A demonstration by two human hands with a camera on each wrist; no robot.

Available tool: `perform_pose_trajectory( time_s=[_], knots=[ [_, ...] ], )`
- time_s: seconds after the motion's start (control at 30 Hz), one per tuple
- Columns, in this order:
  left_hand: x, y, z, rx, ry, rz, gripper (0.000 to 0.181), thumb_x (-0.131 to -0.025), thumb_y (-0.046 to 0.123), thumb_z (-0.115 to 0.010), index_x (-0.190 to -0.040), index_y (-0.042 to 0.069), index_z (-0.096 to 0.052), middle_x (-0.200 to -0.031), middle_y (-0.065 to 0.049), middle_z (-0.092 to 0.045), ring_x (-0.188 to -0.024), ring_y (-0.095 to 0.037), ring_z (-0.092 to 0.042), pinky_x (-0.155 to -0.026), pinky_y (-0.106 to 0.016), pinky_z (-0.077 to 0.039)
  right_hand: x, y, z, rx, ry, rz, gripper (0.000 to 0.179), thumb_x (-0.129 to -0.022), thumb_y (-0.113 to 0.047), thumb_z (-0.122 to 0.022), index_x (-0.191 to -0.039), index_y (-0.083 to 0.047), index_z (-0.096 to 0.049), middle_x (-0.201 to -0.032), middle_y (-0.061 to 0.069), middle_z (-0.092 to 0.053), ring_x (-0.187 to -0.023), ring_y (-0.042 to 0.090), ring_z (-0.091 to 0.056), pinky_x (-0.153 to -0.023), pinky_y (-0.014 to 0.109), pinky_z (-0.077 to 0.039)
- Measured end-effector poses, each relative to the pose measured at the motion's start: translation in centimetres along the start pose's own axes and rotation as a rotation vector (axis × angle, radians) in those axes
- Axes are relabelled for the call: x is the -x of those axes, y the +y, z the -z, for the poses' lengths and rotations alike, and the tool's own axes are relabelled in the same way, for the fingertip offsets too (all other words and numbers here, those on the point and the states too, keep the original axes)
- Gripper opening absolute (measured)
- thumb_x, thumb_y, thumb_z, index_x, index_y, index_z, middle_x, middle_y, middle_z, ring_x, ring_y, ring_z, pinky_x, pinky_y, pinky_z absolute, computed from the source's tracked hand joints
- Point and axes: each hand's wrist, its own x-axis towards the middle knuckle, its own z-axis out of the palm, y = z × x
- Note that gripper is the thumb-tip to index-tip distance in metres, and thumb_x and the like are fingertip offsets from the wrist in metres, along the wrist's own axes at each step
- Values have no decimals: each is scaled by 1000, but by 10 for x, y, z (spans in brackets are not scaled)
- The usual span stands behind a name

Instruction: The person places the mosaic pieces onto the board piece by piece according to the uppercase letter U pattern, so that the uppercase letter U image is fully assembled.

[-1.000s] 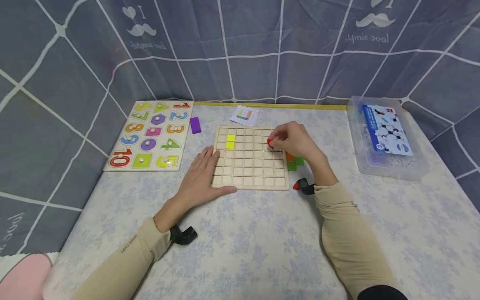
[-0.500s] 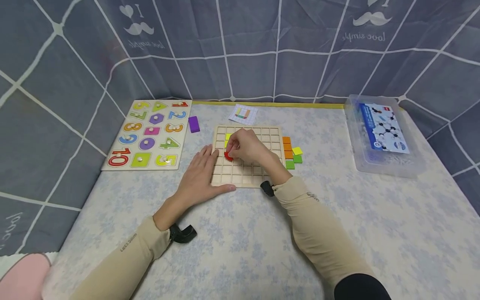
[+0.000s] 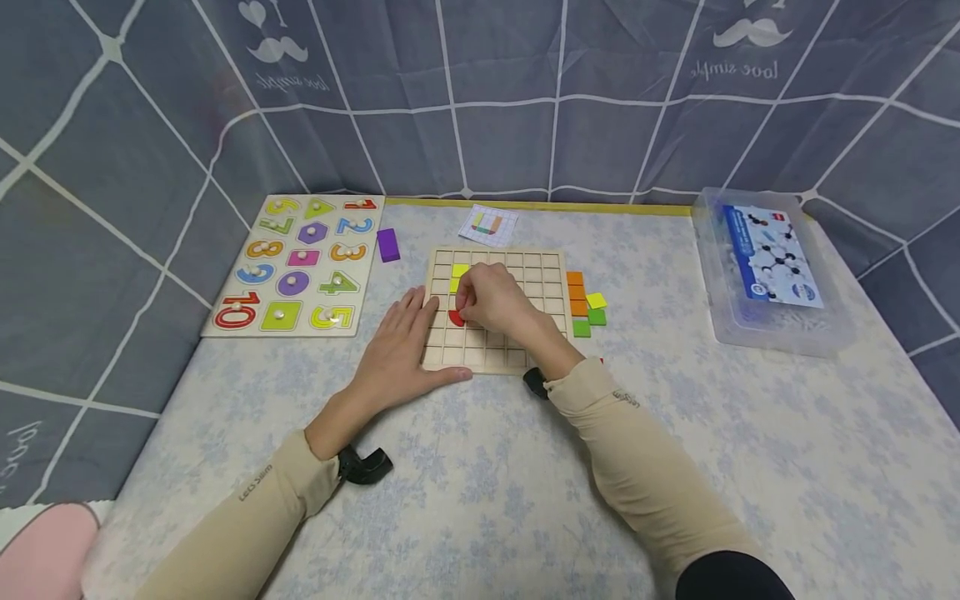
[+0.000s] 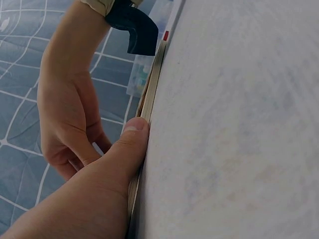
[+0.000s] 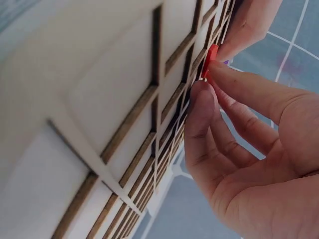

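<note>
A wooden grid board (image 3: 540, 354) lies on the table in the head view. Spread along its left edge is my left hand (image 3: 397, 350), its thumb against the front edge; the left wrist view shows that thumb (image 4: 133, 137) on the board's side. My right hand (image 3: 498, 302) pinches a red rounded tile (image 3: 456, 317) between thumb and forefinger over the left part of the grid. In the right wrist view the red tile (image 5: 210, 59) stands right at a cell's rim. Directly behind it are yellow square tiles (image 3: 460, 270), partly covered by the right hand.
Orange tiles (image 3: 576, 292), green tiles (image 3: 582, 329) and a loose yellow tile (image 3: 596, 301) lie right of the board. Behind it is a pattern card (image 3: 489, 226). A purple block (image 3: 388, 245) and number puzzle (image 3: 315, 271) are at left, a plastic box (image 3: 772, 332) at right.
My right hand has carried the red tile leftward from the board's right side to just below the yellow tiles, then stayed there. The left hand has kept its place.
</note>
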Motion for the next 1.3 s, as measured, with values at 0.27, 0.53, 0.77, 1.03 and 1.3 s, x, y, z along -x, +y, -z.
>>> perform_pose_trajectory(
  time_s=[0.27,0.53,0.77,1.03,1.3],
  knots=[
    [0,2,1,7,-6,6,123,-82,75,-73,-168,4,-20,-177,-18,-9,-166,-31,-4,-136,-47,-5,7,10,5,-32,31,-1,8,-91,-1,-78,-84,-5,-75,-72,4,-67,-72,19,-59,-69,27,-48],
    [0,3,1,10,-16,21,124,-82,74,-74,-169,5,-18,-177,-17,-8,-166,-31,-3,-136,-47,-5,22,38,26,-99,59,-7,6,-91,-5,-81,-88,-5,-76,-81,6,-71,-77,21,-64,-82,36,-53],
    [1,3,1,11,-17,23,124,-81,74,-74,-169,5,-18,-177,-17,-8,-166,-31,-4,-136,-47,-5,50,84,60,-114,137,-92,6,-95,-11,-79,-97,-6,-79,-91,10,-74,-81,25,-66,-79,39,-52],
    [1,3,0,17,-20,23,125,-81,75,-74,-169,6,-19,-178,-16,-8,-166,-31,-4,-136,-47,-5,70,125,90,-94,197,-230,13,-94,-18,-80,-100,-6,-79,-93,10,-74,-85,26,-64,-71,34,-49],
    [2,2,1,10,-12,17,124,-81,74,-75,-169,6,-19,-177,-17,-9,-166,-31,-5,-136,-47,-6,78,146,102,-115,73,-354,33,-89,-27,-86,-108,-3,-75,-91,5,-69,-86,23,-61,-74,31,-50]
  ],
)
